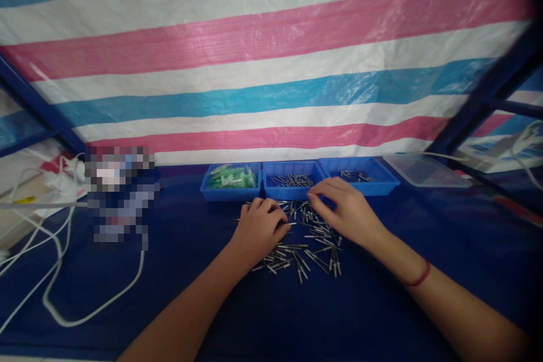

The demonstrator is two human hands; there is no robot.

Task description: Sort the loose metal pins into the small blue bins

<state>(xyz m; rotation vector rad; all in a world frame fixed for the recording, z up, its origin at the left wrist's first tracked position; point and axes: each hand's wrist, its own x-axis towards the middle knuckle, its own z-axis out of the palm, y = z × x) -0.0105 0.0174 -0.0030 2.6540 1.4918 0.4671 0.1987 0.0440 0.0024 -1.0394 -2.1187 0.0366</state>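
Silvery metal rivet-like pins (321, 233) in a loose heap below centre frame, probably light, stiff and slippery, so I'd pinch the thicker end; skinny shafts, shiny, pointing every which way. Left hand (259, 225) curled over them, right hand (347, 209) half-pinched, can't tell if either's holding any

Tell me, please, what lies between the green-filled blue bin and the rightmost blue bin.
In the head view, the middle blue bin, holding metal rivets, lies there.
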